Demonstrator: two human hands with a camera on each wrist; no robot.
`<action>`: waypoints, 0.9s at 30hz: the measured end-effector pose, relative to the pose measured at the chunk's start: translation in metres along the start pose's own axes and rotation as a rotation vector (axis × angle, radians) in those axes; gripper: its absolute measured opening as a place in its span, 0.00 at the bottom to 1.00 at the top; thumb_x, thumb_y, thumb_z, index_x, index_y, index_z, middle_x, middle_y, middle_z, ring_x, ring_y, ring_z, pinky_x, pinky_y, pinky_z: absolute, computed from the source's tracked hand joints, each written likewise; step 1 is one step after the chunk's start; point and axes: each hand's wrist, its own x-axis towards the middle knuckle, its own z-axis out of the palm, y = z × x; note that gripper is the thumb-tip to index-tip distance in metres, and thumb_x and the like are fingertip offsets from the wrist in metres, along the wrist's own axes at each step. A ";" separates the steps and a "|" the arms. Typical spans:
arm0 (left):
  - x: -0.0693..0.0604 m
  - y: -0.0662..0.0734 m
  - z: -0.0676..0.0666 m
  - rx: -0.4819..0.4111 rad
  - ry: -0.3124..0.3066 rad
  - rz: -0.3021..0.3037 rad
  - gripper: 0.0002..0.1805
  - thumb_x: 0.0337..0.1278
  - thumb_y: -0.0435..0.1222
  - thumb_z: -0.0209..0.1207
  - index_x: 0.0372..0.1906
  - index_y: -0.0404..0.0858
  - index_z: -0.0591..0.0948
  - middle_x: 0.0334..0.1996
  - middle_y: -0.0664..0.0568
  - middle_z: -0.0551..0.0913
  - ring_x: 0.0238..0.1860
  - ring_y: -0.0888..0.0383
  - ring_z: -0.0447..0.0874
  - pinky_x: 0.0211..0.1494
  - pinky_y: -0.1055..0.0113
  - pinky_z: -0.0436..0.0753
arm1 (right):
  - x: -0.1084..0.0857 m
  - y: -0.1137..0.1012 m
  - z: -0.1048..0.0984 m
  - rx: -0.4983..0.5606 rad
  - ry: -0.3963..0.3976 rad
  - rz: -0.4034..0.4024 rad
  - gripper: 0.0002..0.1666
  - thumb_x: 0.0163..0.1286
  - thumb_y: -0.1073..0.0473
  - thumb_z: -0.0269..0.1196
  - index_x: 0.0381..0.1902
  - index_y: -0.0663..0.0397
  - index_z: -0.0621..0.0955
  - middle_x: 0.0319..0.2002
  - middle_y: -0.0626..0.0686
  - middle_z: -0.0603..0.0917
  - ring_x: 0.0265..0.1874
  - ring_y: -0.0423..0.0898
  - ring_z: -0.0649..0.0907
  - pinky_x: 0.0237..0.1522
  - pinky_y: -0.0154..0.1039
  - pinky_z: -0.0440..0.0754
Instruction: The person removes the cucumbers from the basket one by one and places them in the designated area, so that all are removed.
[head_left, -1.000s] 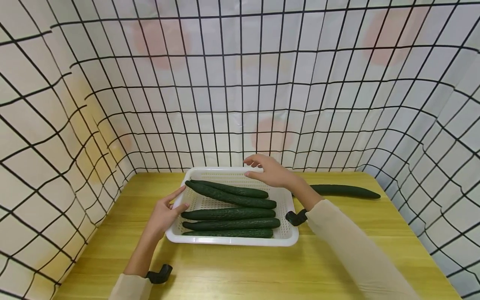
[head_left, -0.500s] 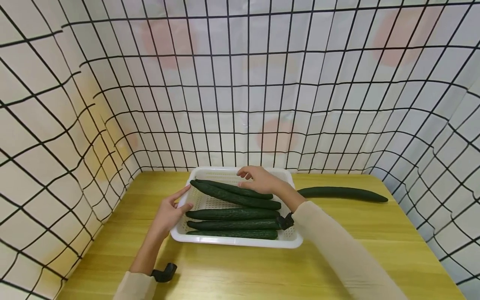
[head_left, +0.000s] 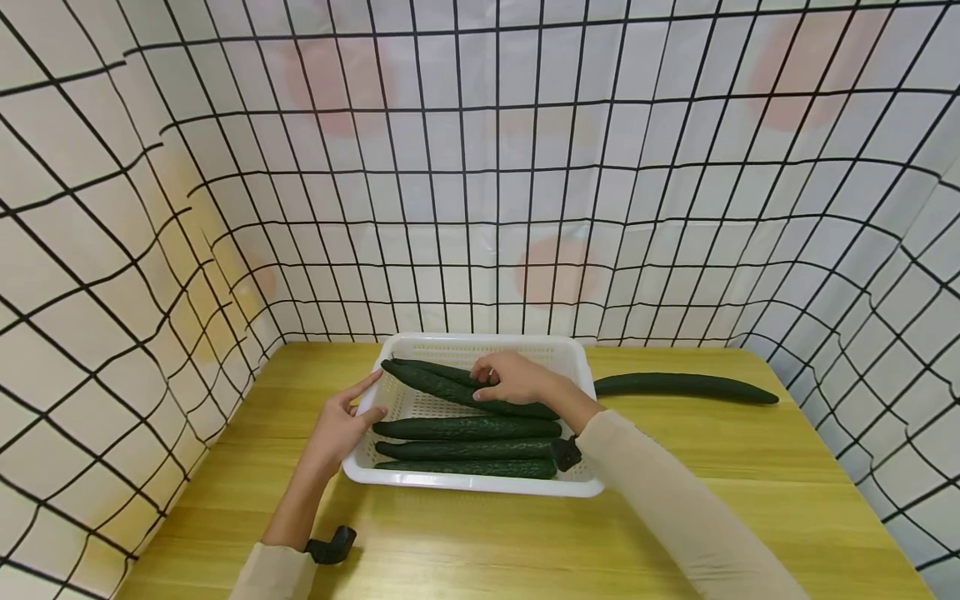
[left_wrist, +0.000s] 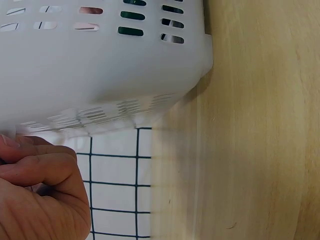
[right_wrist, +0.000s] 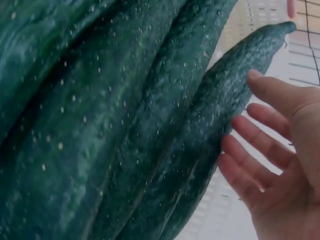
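White plastic, one item: a perforated basket (head_left: 472, 486), shallow and rectangular, set on the far half of a yellow wood-grain table (head_left: 465, 550). Contents: five dark green cucumbers, laid lengthwise from left to right. Far pair: the farthest cucumber (head_left: 431, 367) and its slanting neighbour (head_left: 435, 386), left tips close together. Near group of three, roughly parallel: an upper cucumber (head_left: 468, 428), a middle cucumber (head_left: 465, 450) and a lower cucumber (head_left: 465, 468), the last along the near wall. One further specimen, a loose cucumber (head_left: 686, 385), slightly curved, lies on the table to the right of the basket.

Left hand (head_left: 336, 429): at the basket's left rim, thumb over the inner side, fingers bent against the outside, pinching the rim between them.

Right hand (head_left: 513, 377): inside the basket's outline, over the far pair. Fingers gently bent and slightly spread, thumb apart from them, fingertips at a cucumber's flank; whether they press on it cannot be told.

Accessories: beige sleeves (head_left: 667, 492) on both arms; a black wrist mount (head_left: 332, 546) at the left wrist, another (head_left: 566, 452) at the right. Surround: black wire grid (head_left: 497, 107) before pale sheeting with faded pink and yellow patches.
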 end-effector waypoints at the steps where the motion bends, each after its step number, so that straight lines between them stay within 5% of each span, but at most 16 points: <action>1: 0.000 0.000 0.000 0.000 -0.001 0.002 0.36 0.66 0.35 0.64 0.76 0.60 0.70 0.60 0.29 0.80 0.45 0.51 0.88 0.40 0.57 0.88 | 0.000 -0.001 0.001 -0.015 -0.011 0.000 0.24 0.73 0.49 0.66 0.62 0.51 0.81 0.55 0.52 0.85 0.53 0.49 0.83 0.57 0.46 0.81; 16: -0.001 -0.001 0.001 -0.008 0.002 0.005 0.37 0.66 0.34 0.63 0.77 0.59 0.70 0.61 0.29 0.80 0.45 0.51 0.87 0.40 0.57 0.88 | -0.001 -0.007 0.009 -0.109 -0.144 0.016 0.29 0.74 0.51 0.66 0.68 0.58 0.78 0.60 0.56 0.81 0.59 0.53 0.80 0.61 0.48 0.79; 27: -0.001 -0.001 0.001 -0.015 0.004 0.007 0.37 0.66 0.34 0.63 0.77 0.57 0.68 0.63 0.29 0.79 0.47 0.50 0.87 0.40 0.58 0.88 | -0.003 -0.016 0.011 -0.059 -0.104 0.062 0.30 0.74 0.50 0.65 0.67 0.58 0.77 0.63 0.58 0.82 0.63 0.55 0.80 0.64 0.51 0.78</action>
